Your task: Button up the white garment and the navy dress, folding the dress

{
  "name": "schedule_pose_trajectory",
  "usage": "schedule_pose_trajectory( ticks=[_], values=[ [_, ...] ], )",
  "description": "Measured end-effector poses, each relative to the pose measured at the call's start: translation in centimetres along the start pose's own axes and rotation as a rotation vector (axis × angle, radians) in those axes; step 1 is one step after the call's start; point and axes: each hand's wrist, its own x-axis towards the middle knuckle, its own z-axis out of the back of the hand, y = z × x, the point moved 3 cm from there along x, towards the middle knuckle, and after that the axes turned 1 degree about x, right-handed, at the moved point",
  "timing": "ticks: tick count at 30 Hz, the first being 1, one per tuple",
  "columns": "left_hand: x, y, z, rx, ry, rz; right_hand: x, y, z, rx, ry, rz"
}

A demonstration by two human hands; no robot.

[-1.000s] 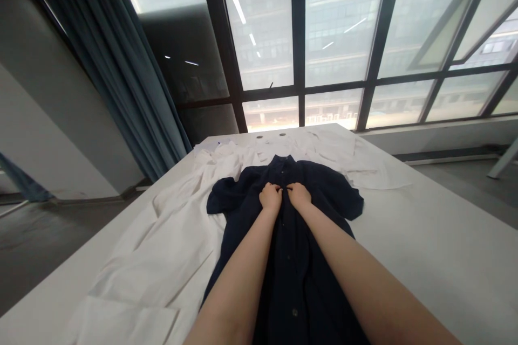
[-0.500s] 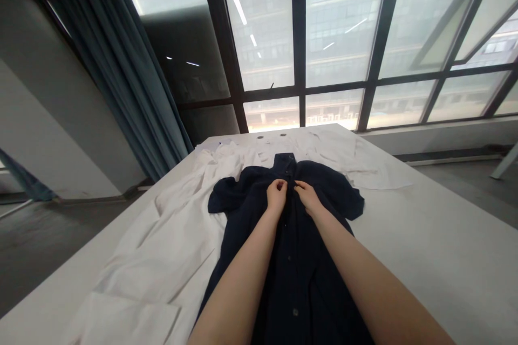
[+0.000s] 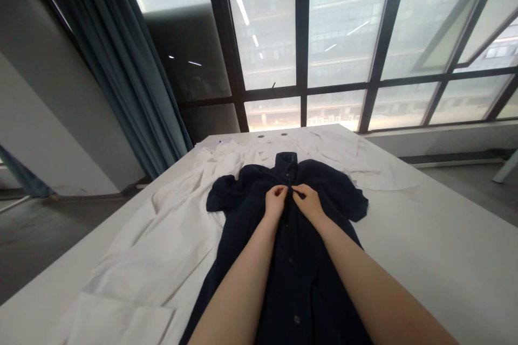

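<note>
A dark navy short-sleeved garment with a collar and a buttoned front (image 3: 292, 280) lies spread out, its collar toward the window. Just below the collar, my left hand (image 3: 275, 199) pinches the left side of the button placket. My right hand (image 3: 308, 200) pinches the cloth from the other side, its fingertips almost meeting those of the left. Whichever button or buttonhole lies between the fingertips is too small to make out. Several buttons show down the front, one of them a button (image 3: 297, 319) near the bottom of the view.
White garments (image 3: 162, 242) lie along the left side of the white table (image 3: 437, 248), and more white cloth (image 3: 364, 164) lies at the far right. Beyond the table stand dark-framed windows (image 3: 263, 32) and a blue-grey curtain (image 3: 105, 54).
Both hands have shifted slightly down the placket, and their fingertips have come closer together. The upper button near the collar now shows above them.
</note>
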Motion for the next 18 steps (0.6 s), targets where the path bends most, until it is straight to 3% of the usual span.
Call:
schedule_pose_trajectory(
  ticks=[4, 10, 18],
  values=[
    [0.0, 0.1, 0.0, -0.006, 0.004, 0.008, 0.1, 0.1, -0.1, 0.029, 0.026, -0.016],
    [0.1, 0.1, -0.2, -0.007, 0.065, 0.003, 0.1, -1.6, -0.9, 0.303, 0.127, -0.304],
    [-0.4, -0.9, -0.1, 0.071, 0.090, -0.064, 0.0, -0.6, -0.3, -0.033, -0.012, -0.075]
  ],
)
